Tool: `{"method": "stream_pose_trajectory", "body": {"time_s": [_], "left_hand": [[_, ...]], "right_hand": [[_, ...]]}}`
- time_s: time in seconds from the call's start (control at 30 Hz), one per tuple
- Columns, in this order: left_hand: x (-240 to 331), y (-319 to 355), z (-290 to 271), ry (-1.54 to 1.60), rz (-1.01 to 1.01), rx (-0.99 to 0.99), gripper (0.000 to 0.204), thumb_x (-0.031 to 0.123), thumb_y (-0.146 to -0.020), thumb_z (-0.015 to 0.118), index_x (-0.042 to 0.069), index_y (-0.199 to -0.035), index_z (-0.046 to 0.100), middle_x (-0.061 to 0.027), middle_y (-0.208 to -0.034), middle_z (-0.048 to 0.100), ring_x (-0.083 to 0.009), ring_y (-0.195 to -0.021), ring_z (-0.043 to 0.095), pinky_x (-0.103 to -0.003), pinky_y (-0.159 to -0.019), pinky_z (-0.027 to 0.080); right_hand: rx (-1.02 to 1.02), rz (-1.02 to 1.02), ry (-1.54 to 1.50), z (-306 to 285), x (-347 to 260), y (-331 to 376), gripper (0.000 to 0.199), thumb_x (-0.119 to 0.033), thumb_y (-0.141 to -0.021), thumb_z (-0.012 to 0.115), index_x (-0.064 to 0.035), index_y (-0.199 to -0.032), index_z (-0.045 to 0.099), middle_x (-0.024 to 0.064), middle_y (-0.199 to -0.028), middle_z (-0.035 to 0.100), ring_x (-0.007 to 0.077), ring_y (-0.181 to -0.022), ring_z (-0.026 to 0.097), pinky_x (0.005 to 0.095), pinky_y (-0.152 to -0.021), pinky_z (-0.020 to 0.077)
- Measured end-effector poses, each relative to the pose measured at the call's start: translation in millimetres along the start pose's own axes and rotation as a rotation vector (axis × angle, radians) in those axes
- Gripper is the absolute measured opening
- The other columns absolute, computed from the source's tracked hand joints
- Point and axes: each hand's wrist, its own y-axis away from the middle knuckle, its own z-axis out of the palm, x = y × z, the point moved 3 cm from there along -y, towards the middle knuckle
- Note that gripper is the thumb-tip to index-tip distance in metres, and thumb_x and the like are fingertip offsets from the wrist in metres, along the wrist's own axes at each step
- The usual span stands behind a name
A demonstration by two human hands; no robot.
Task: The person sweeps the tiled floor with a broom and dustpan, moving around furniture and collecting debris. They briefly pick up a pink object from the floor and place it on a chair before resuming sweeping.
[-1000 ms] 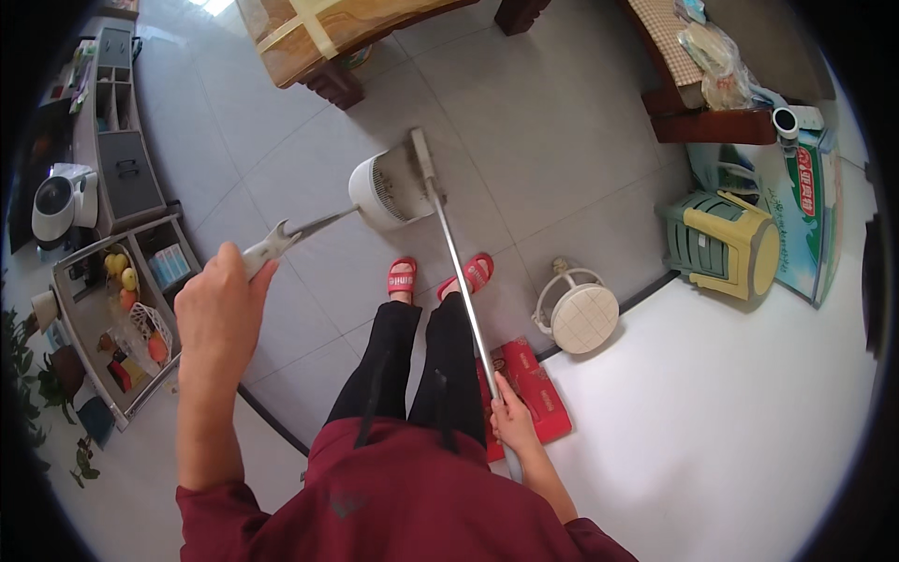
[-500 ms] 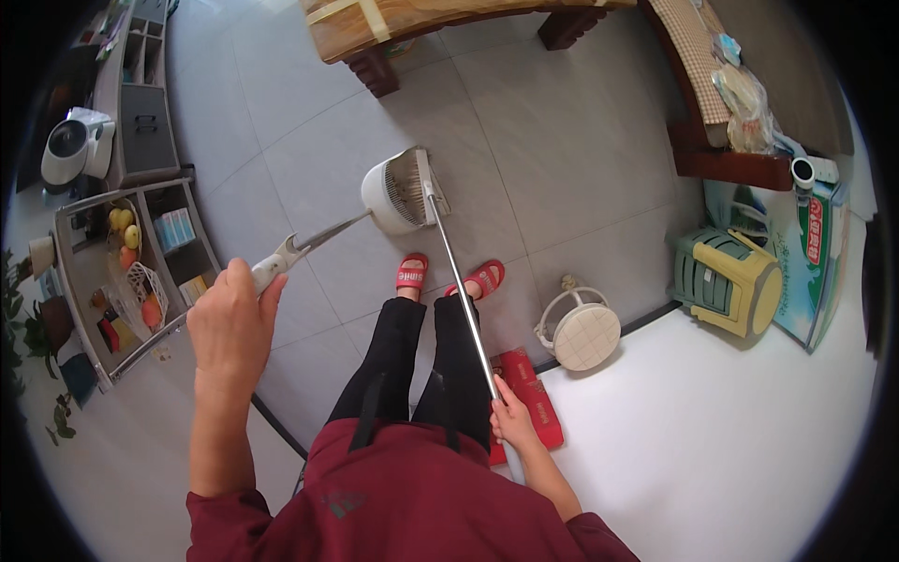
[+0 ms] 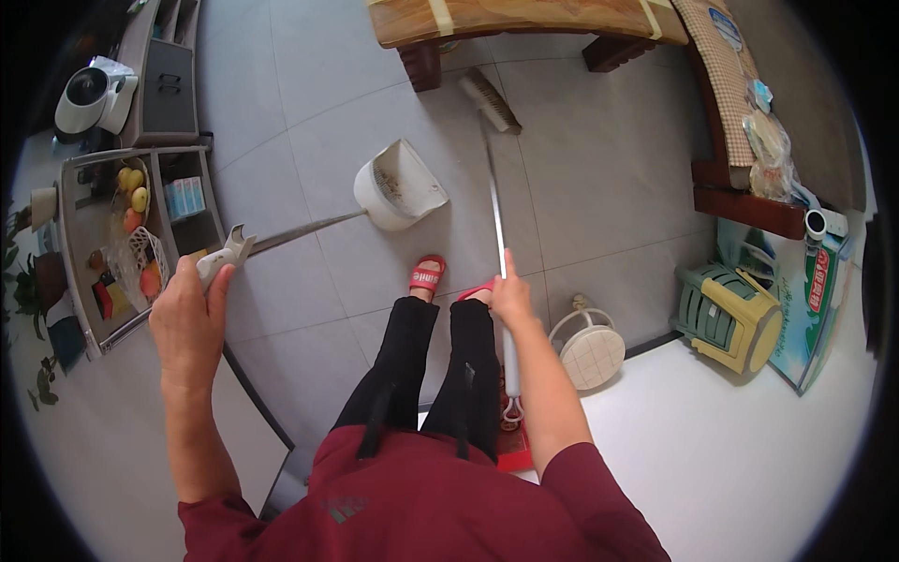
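My left hand (image 3: 190, 318) is closed around the white grip of a long-handled dustpan (image 3: 382, 214). Its white pan rests tilted on the grey tiles ahead of my feet, with some debris inside. My right hand (image 3: 511, 298) wraps round the silver pole of a broom (image 3: 493, 101), above its grey lower grip. The broom's bristled head is on the floor, beyond and to the right of the pan, near the wooden table's leg. Pan and broom head are apart.
A wooden table (image 3: 524, 21) stands ahead, a bench with checked cover (image 3: 716, 70) at far right. On the right are a round stool (image 3: 592, 356) and a green-yellow plastic stool (image 3: 730, 318). A shelf cart (image 3: 140, 234) with fruit is at left. Red slippers (image 3: 427, 272) are on my feet.
The broom head has left the pan's mouth and moved forward and right. My right hand has moved forward with the pole. The dustpan has tilted, and my left hand has shifted left.
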Motion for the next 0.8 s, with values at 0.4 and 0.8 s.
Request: {"method": "stream_pose_trajectory", "body": {"time_s": [0.4,0.8], "left_hand": [[-43,-13,11,-0.024,-0.042,-0.053,0.035,0.033,-0.086,0.055,0.001,-0.077,0.043,-0.0186,-0.068,0.056,-0.0383,-0.065,0.056,-0.044,-0.054,0.043],[-60,-8,19,-0.026,-0.01,-0.005,0.037,0.036,-0.084,0.057,0.004,-0.075,0.041,-0.0153,-0.065,0.056,-0.0367,-0.06,0.056,-0.042,-0.051,0.044]], "right_hand": [[-0.346,-0.044,0.208,-60,11,116,0.057,-0.022,-0.087,0.046,-0.0319,-0.137,0.022,0.0253,-0.082,0.061,0.0435,-0.081,0.058,0.0496,-0.074,0.0451],[-0.39,-0.025,-0.241,9,-8,163,0.055,-0.02,-0.085,0.05,-0.0302,-0.135,0.029,0.0275,-0.101,0.057,0.0419,-0.094,0.056,0.0455,-0.081,0.0445]]}}
